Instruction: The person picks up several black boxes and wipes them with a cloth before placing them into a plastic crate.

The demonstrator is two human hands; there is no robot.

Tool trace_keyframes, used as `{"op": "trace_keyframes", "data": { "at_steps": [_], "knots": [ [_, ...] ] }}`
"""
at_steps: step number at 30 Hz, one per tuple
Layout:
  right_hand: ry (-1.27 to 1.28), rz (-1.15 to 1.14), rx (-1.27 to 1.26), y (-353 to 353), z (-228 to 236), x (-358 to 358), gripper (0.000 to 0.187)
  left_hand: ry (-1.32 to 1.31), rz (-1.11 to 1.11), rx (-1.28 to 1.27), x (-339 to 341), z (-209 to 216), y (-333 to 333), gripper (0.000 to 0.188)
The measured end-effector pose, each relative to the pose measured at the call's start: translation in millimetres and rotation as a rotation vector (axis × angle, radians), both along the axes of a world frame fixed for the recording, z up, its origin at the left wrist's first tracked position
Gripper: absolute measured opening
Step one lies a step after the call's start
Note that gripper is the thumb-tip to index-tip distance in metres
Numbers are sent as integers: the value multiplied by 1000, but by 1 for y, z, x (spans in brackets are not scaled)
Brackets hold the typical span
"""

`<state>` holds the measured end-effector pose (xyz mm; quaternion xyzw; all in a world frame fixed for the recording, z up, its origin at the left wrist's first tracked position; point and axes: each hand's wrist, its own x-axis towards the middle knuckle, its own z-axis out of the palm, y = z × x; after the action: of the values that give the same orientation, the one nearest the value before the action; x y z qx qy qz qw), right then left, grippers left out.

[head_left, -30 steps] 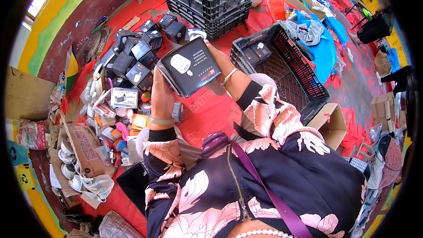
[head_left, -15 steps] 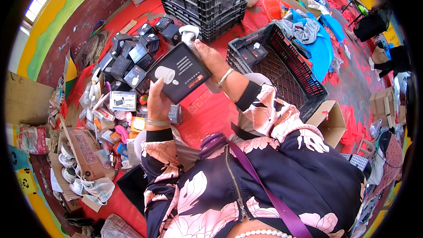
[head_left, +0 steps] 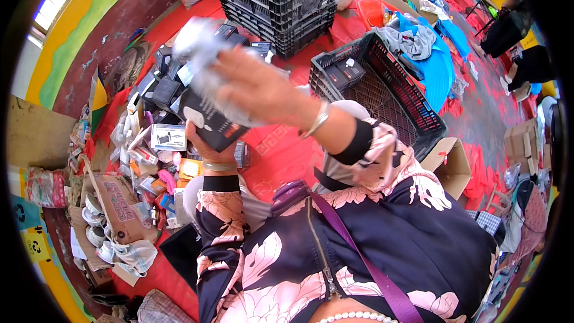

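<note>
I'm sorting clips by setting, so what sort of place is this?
Possibly a storeroom or sorting room for mixed goods. Stacked black crates, a heap of dark boxes and an open cardboard box stand about on a floor covered with red sheeting.

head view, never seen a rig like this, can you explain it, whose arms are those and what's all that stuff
There is no machine: the arms belong to the person wearing the camera. It sits on their head, looking down, and its fisheye lens bends straight edges. The person's flowered jacket fills the bottom.

The left hand holds a black printed box. The right hand is blurred, with a whitish item at its fingers, too smeared to identify.

On the red floor covering, to the left, lies a heap of dark boxes, with mixed small goods nearer the person. Beyond the hands stands a stack of black plastic crates; to the right, another crate holds small boxes.
</note>
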<state>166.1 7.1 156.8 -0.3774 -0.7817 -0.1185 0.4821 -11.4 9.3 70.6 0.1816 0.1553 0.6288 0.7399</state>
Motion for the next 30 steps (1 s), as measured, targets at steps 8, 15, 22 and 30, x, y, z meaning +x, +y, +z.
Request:
{"op": "trace_keyframes", "data": {
  "at_steps": [8,15,22,30],
  "knots": [
    [414,145,-520,20,-19,-10,46,50,-18,104,-7,-8,3,55],
    [736,269,-974,57,-92,35,42,231,166,-22,-25,-24,2,57],
    [1527,330,-1031,65,-79,99,27,292,141,76,-55,-28,-15,52],
    [-193,15,-228,-9,15,16,36,659,-24,465,-9,33,-3,111]
  ]
}}
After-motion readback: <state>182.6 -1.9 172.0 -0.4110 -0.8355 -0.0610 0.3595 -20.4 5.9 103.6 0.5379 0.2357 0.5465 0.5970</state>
